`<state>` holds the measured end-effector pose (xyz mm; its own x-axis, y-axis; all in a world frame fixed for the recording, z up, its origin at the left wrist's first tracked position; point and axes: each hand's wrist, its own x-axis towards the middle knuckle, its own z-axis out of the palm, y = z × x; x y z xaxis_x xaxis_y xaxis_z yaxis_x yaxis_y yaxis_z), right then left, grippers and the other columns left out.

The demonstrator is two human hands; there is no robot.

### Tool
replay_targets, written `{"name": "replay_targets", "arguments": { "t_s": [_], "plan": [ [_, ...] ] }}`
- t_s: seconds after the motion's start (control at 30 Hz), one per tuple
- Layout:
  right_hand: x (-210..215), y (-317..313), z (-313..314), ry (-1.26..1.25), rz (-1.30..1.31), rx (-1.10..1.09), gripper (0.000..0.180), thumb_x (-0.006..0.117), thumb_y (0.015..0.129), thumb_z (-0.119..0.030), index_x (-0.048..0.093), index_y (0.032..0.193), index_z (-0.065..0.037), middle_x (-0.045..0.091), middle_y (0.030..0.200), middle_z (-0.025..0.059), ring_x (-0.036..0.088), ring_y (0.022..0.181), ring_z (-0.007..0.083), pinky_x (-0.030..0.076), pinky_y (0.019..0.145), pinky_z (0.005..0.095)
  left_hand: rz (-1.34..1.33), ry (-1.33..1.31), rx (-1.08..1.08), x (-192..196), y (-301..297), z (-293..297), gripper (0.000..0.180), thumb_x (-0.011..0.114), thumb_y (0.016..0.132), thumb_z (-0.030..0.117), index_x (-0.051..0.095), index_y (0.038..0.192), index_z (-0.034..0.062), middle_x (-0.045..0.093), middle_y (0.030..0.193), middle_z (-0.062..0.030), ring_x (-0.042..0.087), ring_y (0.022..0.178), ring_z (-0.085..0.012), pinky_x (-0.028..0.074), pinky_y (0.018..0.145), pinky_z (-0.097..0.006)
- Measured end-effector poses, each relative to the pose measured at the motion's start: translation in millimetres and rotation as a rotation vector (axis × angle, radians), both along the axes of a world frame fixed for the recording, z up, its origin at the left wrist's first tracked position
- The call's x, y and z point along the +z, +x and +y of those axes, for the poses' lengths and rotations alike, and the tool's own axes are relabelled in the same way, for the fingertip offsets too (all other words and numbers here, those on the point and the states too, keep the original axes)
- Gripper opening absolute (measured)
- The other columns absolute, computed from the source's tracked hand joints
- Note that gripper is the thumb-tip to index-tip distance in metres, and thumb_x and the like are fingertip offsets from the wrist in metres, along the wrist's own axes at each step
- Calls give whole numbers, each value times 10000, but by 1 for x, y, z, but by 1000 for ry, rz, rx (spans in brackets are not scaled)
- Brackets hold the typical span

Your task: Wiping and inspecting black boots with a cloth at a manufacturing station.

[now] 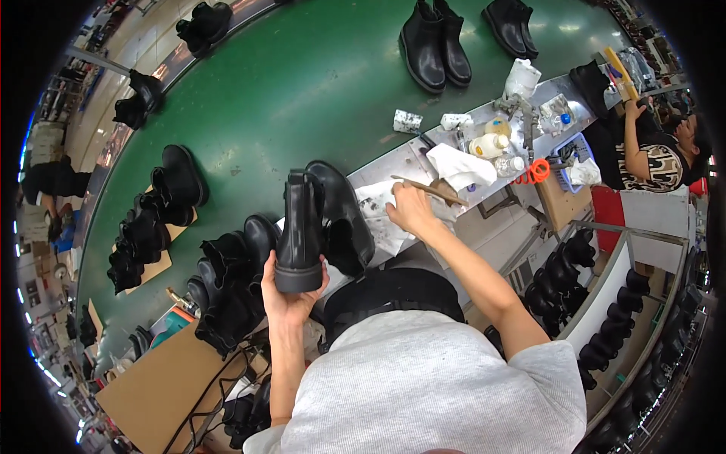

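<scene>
My left hand [293, 297] is wrapped round the heel end of a black ankle boot [297, 227], holding it upright with the heel toward me. Another black boot [338, 212] stands just to its right, at the table's near edge. Over a stained white cloth [384, 214], my right hand [412, 208] is closed at a slim tool with a wooden handle [435, 189]. The tool's far tip and what my fingertips press on are partly hidden. A crumpled white cloth [461, 166] lies beyond that hand.
Bottles [490, 144], a spray gun [523, 113], an orange coiled hose [535, 172] and a blue basket [575, 163] crowd the right side. Several black boots [231, 265] stand at left on the green table [257, 91]. A co-worker [658, 163] is at far right, near a boot rack [624, 250].
</scene>
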<state>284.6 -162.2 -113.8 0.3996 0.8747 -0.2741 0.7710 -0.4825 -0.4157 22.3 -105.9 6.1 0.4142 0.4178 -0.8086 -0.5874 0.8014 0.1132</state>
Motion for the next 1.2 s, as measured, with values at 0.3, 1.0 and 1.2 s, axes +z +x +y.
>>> {"name": "replay_targets", "arguments": {
  "t_s": [0.3, 1.0, 1.2],
  "plan": [
    [-64, 1, -10, 175, 506, -400, 277, 730, 715, -229, 558, 786, -24, 603, 744, 131, 607, 741, 263, 470, 670, 370, 2, 8, -31, 0, 10, 4, 492, 521, 892, 410, 507, 1175, 7, 563, 1111, -221, 575, 965, -348, 504, 801, -476],
    [101, 46, -159, 933, 1047, -423, 271, 540, 798, -53, 455, 541, -58, 512, 750, 72, 501, 602, 139, 424, 566, 255, 284, 277, -459, 17, -22, 22, 426, 511, 887, 400, 568, 1145, 66, 645, 1062, -115, 637, 904, -260, 553, 692, -452],
    [28, 166, -193, 744, 971, -933, 433, 460, 922, -127, 434, 1350, -67, 590, 936, 98, 418, 489, 50, 312, 392, 185, 600, 507, -462, 22, -27, 26, 422, 509, 878, 397, 577, 1136, 70, 665, 994, -67, 662, 774, -167, 547, 553, -361]
  ]
}}
